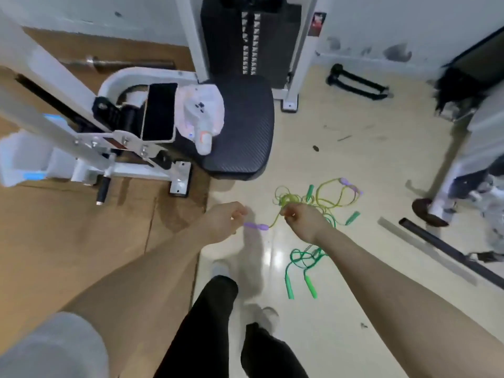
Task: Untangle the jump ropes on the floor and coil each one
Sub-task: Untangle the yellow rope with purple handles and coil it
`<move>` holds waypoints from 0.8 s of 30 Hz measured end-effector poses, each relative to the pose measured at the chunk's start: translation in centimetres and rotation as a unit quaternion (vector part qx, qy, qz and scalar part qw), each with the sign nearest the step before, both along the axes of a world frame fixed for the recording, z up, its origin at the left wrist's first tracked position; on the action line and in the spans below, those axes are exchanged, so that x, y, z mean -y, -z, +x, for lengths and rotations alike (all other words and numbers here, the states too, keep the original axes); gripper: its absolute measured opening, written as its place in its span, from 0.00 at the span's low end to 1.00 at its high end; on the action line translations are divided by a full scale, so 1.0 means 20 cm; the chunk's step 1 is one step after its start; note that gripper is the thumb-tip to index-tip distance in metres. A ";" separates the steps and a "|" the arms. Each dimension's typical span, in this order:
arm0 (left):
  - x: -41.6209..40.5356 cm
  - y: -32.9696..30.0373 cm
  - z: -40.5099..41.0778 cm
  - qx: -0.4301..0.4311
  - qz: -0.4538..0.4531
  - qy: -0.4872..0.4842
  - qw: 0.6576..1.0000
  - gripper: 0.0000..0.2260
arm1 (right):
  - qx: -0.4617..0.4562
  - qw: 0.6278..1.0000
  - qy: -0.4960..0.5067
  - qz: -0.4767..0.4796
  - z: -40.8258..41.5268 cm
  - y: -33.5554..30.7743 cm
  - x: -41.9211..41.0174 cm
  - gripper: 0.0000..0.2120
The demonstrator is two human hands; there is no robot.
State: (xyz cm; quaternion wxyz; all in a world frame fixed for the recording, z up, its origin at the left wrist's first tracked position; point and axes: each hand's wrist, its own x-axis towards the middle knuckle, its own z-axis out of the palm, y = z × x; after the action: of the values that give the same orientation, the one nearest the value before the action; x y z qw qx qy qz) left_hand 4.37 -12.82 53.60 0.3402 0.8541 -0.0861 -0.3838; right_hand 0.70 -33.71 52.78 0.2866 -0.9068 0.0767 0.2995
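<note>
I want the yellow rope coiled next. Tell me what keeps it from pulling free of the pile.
The yellow rope, held by both hands, left hand and right hand, is looped through a green rope on the floor. That tangle is what blocks it.

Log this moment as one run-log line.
left hand: holds purple handle | right hand: grips yellow rope | green rope: on floor | stage: untangling

Over the tiled floor [354,309], the left hand [223,218] pinches a purple handle [256,226] while the right hand [302,219] grips the yellow-green rope [324,199] beside a green rope [302,259].
</note>
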 end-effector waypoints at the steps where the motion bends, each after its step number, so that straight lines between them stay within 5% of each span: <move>1: 0.03 0.14 -0.04 -0.011 -0.004 0.002 1.000 0.06 | -0.008 1.000 0.014 -0.007 -0.07 0.14 0.01 0.14; 9: 0.23 1.57 -0.24 -0.023 0.063 0.099 0.993 0.14 | -0.091 0.989 0.055 -0.099 -0.37 1.50 0.01 0.20; 14: 0.32 2.37 -0.20 0.048 0.110 0.178 0.977 0.17 | -0.076 0.992 0.053 -0.086 -0.34 2.16 0.00 0.21; 17: 0.37 2.75 -0.13 0.141 0.128 0.199 0.961 0.21 | -0.065 0.992 0.055 -0.096 -0.32 2.46 0.04 0.21; 20: 0.46 3.05 -0.04 0.357 0.124 0.221 0.899 0.24 | -0.066 0.990 0.075 -0.099 -0.31 2.67 0.08 0.21; 24: 0.58 3.19 -0.04 0.280 0.215 0.302 0.886 0.22 | -0.058 0.988 0.102 -0.098 -0.32 2.74 0.10 0.21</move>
State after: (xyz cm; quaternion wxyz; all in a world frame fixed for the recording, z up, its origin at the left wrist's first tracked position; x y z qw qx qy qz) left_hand 3.65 -24.34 -10.29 -0.0226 0.9112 -0.3465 -0.2218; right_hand -5.70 -35.69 -2.06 0.2203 -0.8990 0.2145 0.3119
